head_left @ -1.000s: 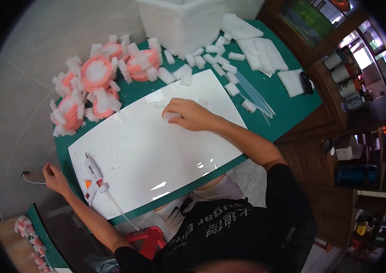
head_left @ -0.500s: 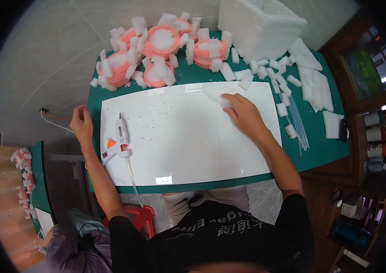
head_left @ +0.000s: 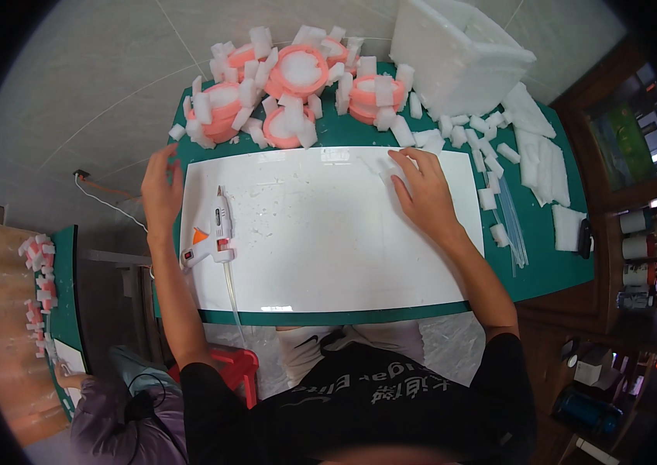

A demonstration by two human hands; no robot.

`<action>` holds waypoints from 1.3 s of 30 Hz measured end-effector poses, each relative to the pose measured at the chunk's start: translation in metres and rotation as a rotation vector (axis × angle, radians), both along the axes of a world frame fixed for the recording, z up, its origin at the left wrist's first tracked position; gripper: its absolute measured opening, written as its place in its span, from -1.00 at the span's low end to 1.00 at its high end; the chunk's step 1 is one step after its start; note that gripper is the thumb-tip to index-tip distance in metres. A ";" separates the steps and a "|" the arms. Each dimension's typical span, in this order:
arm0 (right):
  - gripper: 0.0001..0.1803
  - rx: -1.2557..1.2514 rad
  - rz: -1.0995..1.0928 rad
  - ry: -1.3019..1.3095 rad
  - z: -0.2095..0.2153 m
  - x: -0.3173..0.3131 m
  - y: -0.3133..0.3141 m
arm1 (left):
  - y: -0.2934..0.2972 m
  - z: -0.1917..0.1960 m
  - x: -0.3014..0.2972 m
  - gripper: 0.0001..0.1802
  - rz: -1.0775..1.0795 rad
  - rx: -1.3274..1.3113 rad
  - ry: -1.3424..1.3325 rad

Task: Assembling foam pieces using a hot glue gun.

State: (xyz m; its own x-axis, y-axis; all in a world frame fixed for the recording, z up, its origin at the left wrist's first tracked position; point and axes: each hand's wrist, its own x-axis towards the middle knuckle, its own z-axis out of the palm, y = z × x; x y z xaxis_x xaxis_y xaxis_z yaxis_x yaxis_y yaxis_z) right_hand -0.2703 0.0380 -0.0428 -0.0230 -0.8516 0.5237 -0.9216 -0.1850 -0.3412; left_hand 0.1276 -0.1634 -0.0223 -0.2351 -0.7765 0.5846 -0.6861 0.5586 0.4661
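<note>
My right hand (head_left: pixel 426 189) is over the far right part of a glossy white board (head_left: pixel 313 248). A small white foam piece (head_left: pixel 385 165) sits between its thumb and forefinger, hard to make out against the board. Raised beside the table's left edge, my left hand (head_left: pixel 163 186) holds nothing, its fingers loosely bent and apart. Nearest to it on the board lies a white hot glue gun (head_left: pixel 222 218) with an orange trigger and its nozzle pointing away from me. A clear glue stick (head_left: pixel 233 298) trails from its back over the near edge.
Pink ring-shaped pieces (head_left: pixel 298 70) with white foam blocks stand along the back. A large white foam box (head_left: pixel 452 70) is behind them. Loose foam blocks (head_left: pixel 508 153), clear glue sticks (head_left: pixel 511 225) and foam sheets (head_left: pixel 539 167) lie right. Another person (head_left: pixel 123 418) works at lower left.
My left hand has moved farther away from me, its fingers now pointing forward. My right hand has shifted slightly away with the foam piece. The whole view has swung a little.
</note>
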 end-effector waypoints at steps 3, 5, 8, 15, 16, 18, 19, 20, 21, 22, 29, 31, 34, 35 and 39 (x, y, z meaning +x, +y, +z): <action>-0.50 -0.041 0.054 0.051 0.015 0.015 -0.028 | 0.000 0.020 -0.035 -0.53 -0.193 -0.236 -0.264; -0.44 -0.084 0.099 0.074 0.017 0.025 -0.060 | -0.011 0.021 -0.061 -0.43 -0.312 -0.340 -0.359; -0.42 -0.136 0.112 0.068 0.011 0.027 -0.114 | -0.032 0.015 -0.112 -0.34 -0.362 -0.491 -0.558; -0.37 -0.201 0.092 0.050 -0.006 0.038 -0.166 | -0.062 -0.004 -0.147 -0.20 -0.326 -0.666 -0.687; -0.37 -0.212 0.095 0.050 -0.007 0.038 -0.168 | -0.060 -0.002 -0.149 -0.20 -0.328 -0.668 -0.689; -0.38 -0.206 0.092 0.045 -0.009 0.036 -0.170 | -0.056 0.000 -0.154 -0.17 -0.373 -0.631 -0.684; -0.40 -0.204 0.095 0.039 -0.008 0.038 -0.172 | -0.057 0.001 -0.153 -0.17 -0.372 -0.634 -0.689; -0.40 -0.208 0.095 0.036 -0.007 0.040 -0.173 | -0.058 0.001 -0.153 -0.17 -0.388 -0.637 -0.695; -0.46 -0.240 0.110 0.023 -0.006 0.042 -0.174 | -0.059 0.001 -0.153 -0.17 -0.405 -0.639 -0.701; -0.52 -0.271 0.122 0.012 -0.006 0.042 -0.174 | -0.060 0.000 -0.154 -0.17 -0.408 -0.643 -0.703; -0.47 -0.267 0.129 -0.029 -0.005 0.043 -0.177 | -0.062 0.005 -0.163 -0.35 -0.518 -0.511 -0.527; -0.45 -0.223 0.138 -0.048 -0.005 0.043 -0.177 | -0.061 0.008 -0.165 -0.40 -0.535 -0.488 -0.486; -0.42 -0.199 0.135 -0.059 -0.002 0.046 -0.179 | -0.062 0.012 -0.167 -0.41 -0.569 -0.452 -0.427; -0.42 -0.200 0.136 -0.059 -0.002 0.047 -0.180 | -0.063 0.012 -0.169 -0.42 -0.578 -0.421 -0.414; -0.43 -0.219 0.135 -0.122 0.000 0.049 -0.185 | -0.063 0.014 -0.173 -0.43 -0.581 -0.339 -0.382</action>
State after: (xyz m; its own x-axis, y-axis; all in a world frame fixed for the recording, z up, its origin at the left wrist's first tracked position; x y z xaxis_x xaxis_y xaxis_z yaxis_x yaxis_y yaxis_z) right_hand -0.2216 -0.1465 -0.0431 0.0091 -0.7183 0.6956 -0.8383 -0.3847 -0.3864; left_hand -0.0452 -0.2261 -0.0083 -0.7835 -0.2596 0.5646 -0.3177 0.9482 -0.0048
